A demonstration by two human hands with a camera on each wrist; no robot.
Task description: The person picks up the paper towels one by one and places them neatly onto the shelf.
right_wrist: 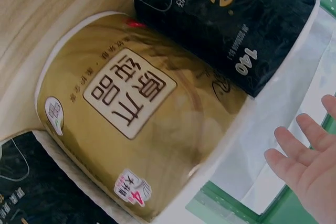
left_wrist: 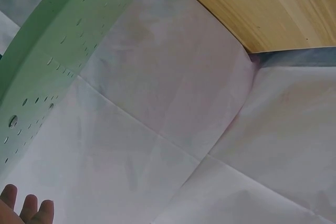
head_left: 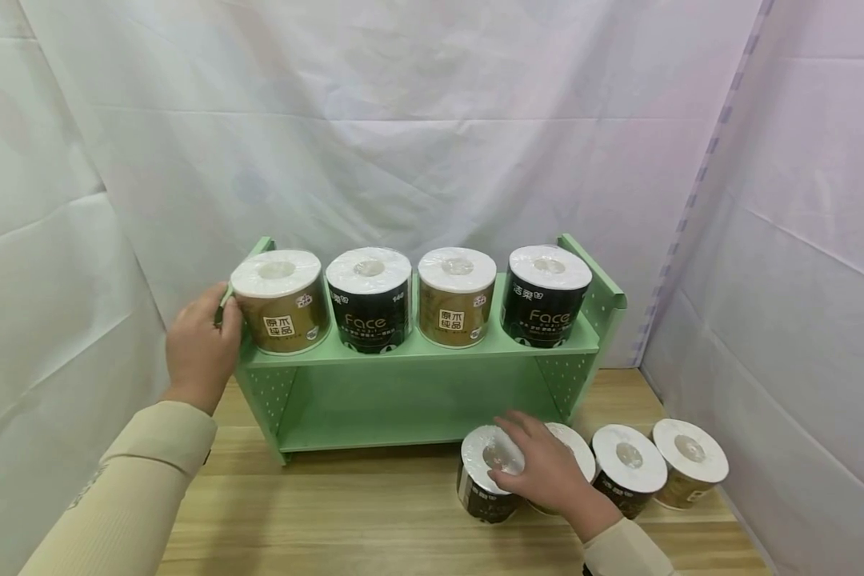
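My left hand [head_left: 203, 346] rests at the left end of a green shelf [head_left: 403, 392], thumb beside the gold toilet paper roll [head_left: 281, 316] on the top board. Its loosely extended fingertips [left_wrist: 44, 211] show beside the perforated side panel [left_wrist: 58, 45] in the left wrist view. My right hand [head_left: 543, 468] hovers with spread fingers over the rolls on the table, nearest the leftmost black roll [head_left: 486, 504]. It partly hides a gold roll [right_wrist: 136, 156], its label plain in the right wrist view. Its fingers [right_wrist: 286, 166] hold nothing there.
Along the top board also stand a black roll [head_left: 370, 320], another gold roll [head_left: 457, 316] and another black roll [head_left: 547, 312]. Right of my right hand on the wooden table [head_left: 331, 512] are a black roll [head_left: 630, 468] and a gold roll [head_left: 691, 472]. White cloth [head_left: 432, 160] encloses the back and sides.
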